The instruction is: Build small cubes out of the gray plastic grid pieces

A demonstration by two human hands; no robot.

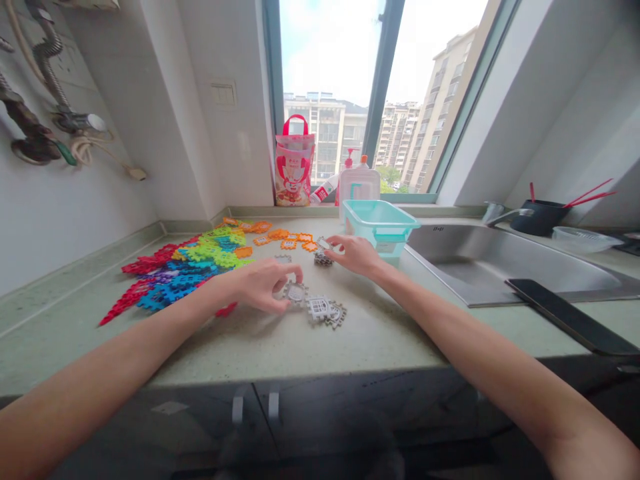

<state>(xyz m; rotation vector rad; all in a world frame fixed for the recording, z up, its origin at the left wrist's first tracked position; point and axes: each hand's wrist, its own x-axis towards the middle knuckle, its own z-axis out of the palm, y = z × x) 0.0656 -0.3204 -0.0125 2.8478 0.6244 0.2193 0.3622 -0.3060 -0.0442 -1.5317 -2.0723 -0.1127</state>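
The left hand (263, 283) pinches a grey plastic tile (296, 292) at the end of a joined grey row (323, 309) lying flat on the desk (380, 333), steadying it there. The right hand (353, 253) closes its fingers on a small grey stack (323, 258) beside the teal tub (383, 223). Sorted coloured tiles (195, 267) lie spread to the left.

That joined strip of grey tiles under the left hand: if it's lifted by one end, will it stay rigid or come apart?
The grey tile strip looks like thin openwork plastic, so probably light and stiff tile by tile. The toothed joints between tiles may flex or pop apart if only the end at the left hand is lifted. Lying flat on the counter, it should slide rather than roll.
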